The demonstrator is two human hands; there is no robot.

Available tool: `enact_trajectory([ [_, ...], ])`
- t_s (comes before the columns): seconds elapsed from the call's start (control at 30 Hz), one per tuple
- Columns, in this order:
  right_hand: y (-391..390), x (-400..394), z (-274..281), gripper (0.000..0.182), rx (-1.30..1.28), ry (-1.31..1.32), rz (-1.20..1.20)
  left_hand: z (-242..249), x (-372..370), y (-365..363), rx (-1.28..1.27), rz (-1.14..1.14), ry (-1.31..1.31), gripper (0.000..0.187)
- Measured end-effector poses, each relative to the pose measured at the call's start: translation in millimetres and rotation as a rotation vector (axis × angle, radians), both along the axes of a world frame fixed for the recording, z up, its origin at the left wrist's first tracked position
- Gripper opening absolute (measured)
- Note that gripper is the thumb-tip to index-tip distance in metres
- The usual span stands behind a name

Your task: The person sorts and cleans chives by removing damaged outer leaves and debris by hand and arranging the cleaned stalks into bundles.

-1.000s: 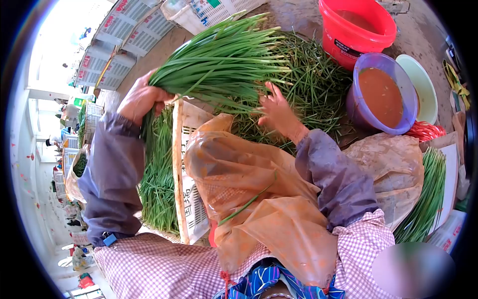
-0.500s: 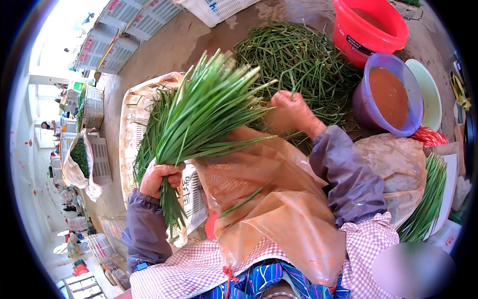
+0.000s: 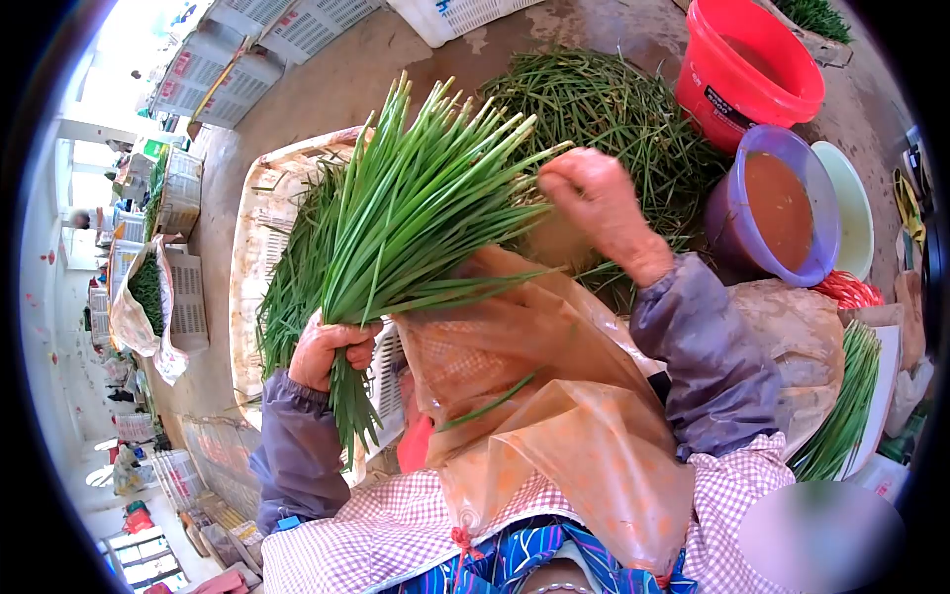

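My left hand [image 3: 332, 351] is wrapped round the leafy end of a thick bunch of garlic chives [image 3: 421, 223]. Their pale cut ends fan out up and to the right. My right hand [image 3: 602, 203] is just right of those ends, fingers curled closed; whether a stalk is pinched in them I cannot make out. Behind the bunch, more chives [image 3: 297, 267] lie in a dirty white plastic crate [image 3: 244, 262]. One loose leaf [image 3: 490, 404] rests on the orange-brown plastic sheet [image 3: 564, 396] over my lap.
A heap of loose green leaves [image 3: 623, 129] covers the floor ahead. Right of it stand a red bucket [image 3: 708, 84], a purple basin [image 3: 727, 213] of brown water and a pale green basin [image 3: 853, 198]. Trimmed chives [image 3: 841, 396] lie at far right, near red twine [image 3: 849, 289].
My right hand has risen slightly and moved a little right, still beside the stem ends. My left hand keeps its grip, and the bunch stands slightly more upright. The view has shifted slightly.
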State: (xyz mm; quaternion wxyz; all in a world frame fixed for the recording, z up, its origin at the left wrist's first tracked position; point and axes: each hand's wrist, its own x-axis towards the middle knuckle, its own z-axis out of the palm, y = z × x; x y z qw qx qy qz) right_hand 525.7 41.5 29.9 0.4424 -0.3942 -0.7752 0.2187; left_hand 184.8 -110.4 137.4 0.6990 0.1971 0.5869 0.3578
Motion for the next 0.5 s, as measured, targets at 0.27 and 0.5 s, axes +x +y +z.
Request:
enact_trajectory([
  [0.27,6,-36,-34,0.026,-0.928,0.702,0.468,-9,-9,-5,0.036,-0.031,-0.195,0.023],
  [0.5,12,-39,-23,0.033,-0.872,0.668,0.580,-26,-28,-9,0.075,-0.161,0.148,0.031],
])
